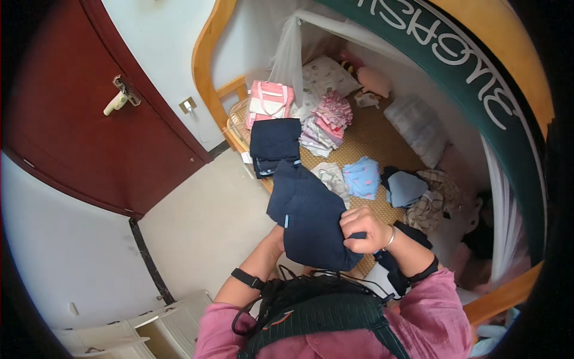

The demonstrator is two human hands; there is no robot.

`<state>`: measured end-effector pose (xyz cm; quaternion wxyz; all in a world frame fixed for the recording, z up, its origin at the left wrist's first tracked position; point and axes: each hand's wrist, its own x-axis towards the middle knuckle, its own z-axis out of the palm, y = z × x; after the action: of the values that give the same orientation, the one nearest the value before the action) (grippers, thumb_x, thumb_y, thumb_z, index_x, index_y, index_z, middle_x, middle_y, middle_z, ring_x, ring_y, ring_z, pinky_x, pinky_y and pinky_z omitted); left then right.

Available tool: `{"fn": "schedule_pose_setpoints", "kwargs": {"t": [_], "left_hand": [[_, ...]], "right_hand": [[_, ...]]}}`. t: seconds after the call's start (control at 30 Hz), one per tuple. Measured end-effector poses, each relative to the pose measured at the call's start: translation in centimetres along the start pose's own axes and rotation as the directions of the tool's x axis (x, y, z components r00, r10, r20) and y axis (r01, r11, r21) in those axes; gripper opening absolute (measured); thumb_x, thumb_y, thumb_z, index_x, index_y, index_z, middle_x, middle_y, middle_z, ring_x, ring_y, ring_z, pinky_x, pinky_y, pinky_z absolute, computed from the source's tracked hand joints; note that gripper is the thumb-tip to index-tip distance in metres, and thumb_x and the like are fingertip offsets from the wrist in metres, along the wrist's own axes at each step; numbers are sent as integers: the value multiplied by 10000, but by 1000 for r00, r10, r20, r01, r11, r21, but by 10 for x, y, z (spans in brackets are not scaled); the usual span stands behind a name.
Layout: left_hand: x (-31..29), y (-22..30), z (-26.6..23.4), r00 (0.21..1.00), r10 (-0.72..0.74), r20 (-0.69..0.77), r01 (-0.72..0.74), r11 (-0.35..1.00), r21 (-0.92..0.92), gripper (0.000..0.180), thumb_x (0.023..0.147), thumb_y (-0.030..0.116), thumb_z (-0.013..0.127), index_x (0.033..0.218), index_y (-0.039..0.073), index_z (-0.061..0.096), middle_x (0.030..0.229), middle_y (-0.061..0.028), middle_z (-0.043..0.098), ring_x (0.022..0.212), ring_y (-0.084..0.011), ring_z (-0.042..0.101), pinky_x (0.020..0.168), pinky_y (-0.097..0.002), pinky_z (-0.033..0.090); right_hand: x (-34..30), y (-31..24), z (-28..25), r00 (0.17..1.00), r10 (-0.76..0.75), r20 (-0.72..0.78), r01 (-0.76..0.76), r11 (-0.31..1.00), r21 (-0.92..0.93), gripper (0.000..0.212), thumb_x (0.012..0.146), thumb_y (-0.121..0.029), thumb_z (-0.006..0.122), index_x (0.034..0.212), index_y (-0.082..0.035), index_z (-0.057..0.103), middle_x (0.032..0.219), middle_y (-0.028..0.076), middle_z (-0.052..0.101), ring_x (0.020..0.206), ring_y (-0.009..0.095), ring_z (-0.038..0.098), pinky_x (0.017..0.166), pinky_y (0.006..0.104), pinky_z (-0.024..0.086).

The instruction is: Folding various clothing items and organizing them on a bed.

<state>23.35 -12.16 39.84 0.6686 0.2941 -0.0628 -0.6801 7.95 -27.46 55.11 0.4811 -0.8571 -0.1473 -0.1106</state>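
Observation:
A dark navy garment (317, 218) with a small light-blue tag on its edge hangs in front of me, partly folded; I cannot tell whether it is trousers or a top. My right hand (366, 228) is closed on its right edge, fingers curled round a bunched bit of cloth. At the left edge, my left hand (278, 237) holds the garment from behind, its fingers hidden by the cloth. Just beyond lies a stack of folded navy clothes (275, 140) at the bed's near left edge, close to the garment's far end.
The bed mat (382, 143) bears a pink-and-white bag (269, 103), a pile of pink and striped clothes (326, 122), blue patterned clothing (361, 178), a checked cloth (433, 200) and pillows (415, 128). Wooden bed posts (206, 66) and a green upper rail (442, 39) frame it. A red door (78, 119) stands left.

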Motion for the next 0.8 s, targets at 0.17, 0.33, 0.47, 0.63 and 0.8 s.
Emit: {"fn": "schedule_pose_setpoints", "kwargs": {"t": [0.17,0.33,0.47,0.63,0.8], "left_hand": [[-68,56,12,994,109,13,-105,975,-198,561,924,422,369,1338,45,343,1311,-112,452,1162,-270,473,1006,-411,360],[-131,80,-6,954,299,20,-298,938,179,555,878,362,507,1310,41,372,1273,-152,471,1151,-294,477,970,-435,395],[-150,73,5,872,439,-217,-333,856,396,440,903,211,508,1289,36,389,1227,-105,498,1110,-210,497,932,-364,426],[-185,76,-10,870,468,-153,-457,883,105,481,943,353,393,1324,65,334,1298,-98,441,1162,-237,462,983,-402,378],[-247,113,-52,616,625,-480,-724,689,-31,461,905,368,488,1227,40,454,1224,-99,515,1139,-257,480,989,-448,360]], "right_hand": [[21,-4,15,996,-66,64,84,931,-355,188,583,-160,589,482,-61,466,536,55,446,535,239,449,492,348,369],[58,-14,57,996,-76,51,92,829,-552,197,615,-209,615,520,-78,502,565,42,481,562,231,458,544,348,368],[88,1,107,969,100,-226,-206,831,-517,341,686,-352,666,809,-45,583,672,71,577,656,261,535,621,366,393],[134,7,163,934,301,-193,-313,949,-37,789,706,-383,713,1266,18,329,970,254,569,890,370,579,825,389,439],[157,30,137,593,786,-175,-477,517,710,476,627,-4,593,1093,11,495,957,118,594,827,229,611,743,316,497]]}}
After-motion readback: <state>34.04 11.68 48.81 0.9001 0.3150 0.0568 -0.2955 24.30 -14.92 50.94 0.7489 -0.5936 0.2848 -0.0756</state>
